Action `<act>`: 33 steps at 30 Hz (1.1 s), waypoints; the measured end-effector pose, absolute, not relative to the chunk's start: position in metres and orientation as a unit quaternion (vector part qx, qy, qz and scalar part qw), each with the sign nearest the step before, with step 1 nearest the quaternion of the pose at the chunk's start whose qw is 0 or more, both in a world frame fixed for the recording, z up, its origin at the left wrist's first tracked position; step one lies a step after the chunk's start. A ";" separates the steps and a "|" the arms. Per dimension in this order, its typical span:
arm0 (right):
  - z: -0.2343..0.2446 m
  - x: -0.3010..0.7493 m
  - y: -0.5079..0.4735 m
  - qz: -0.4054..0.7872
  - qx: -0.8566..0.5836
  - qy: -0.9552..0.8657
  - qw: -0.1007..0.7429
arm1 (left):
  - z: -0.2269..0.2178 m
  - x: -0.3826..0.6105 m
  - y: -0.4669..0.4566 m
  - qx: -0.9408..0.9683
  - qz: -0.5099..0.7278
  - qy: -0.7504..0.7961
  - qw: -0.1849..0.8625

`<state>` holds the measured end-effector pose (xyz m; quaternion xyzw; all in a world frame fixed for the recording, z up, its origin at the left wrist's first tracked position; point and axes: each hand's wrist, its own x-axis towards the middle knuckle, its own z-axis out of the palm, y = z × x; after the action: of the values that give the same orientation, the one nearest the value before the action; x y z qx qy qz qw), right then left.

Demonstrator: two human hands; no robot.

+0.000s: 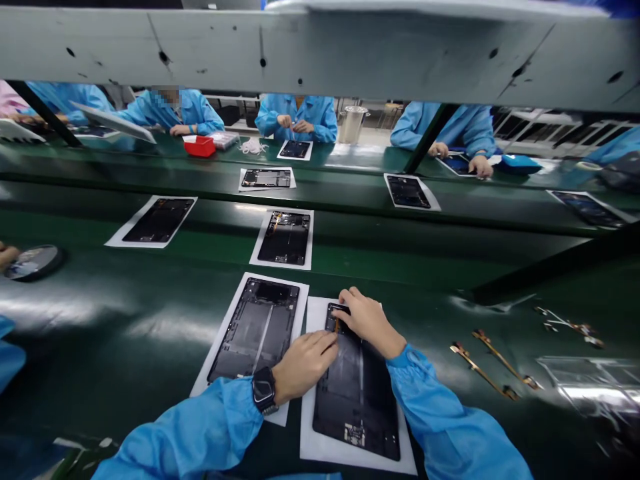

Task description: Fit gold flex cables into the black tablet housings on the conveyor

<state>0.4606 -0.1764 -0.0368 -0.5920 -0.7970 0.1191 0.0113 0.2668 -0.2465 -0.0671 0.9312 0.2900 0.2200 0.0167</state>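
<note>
Left hand: fingers extended, tips pressing tablet shell beneath. Right hand: curled over orange strip; pinching or pressing, cannot tell. Second shell beside left hand.

Green bench bears white sheets under tablet shells, plus flex cables.

At the bench's near edge, the left hand lies flat on a dark tablet frame on a white sheet. The right hand curls over the frame's far end. A second frame lies just left, and gold flex strips lie to the right.
</note>
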 end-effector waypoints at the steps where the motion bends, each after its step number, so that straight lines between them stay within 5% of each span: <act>1: -0.039 0.463 -0.178 0.114 -0.592 -0.798 0.023 | -0.070 0.266 -0.246 0.931 0.230 0.283 0.015; 33: -0.043 0.475 -0.163 0.192 -0.595 -0.778 0.061 | -0.058 0.271 -0.248 0.957 0.156 0.240 -0.039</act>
<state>0.4747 -0.1631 -0.0434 -0.5952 -0.7780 0.1920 0.0606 0.2708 -0.2478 -0.0577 0.9573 0.2398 0.1564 -0.0388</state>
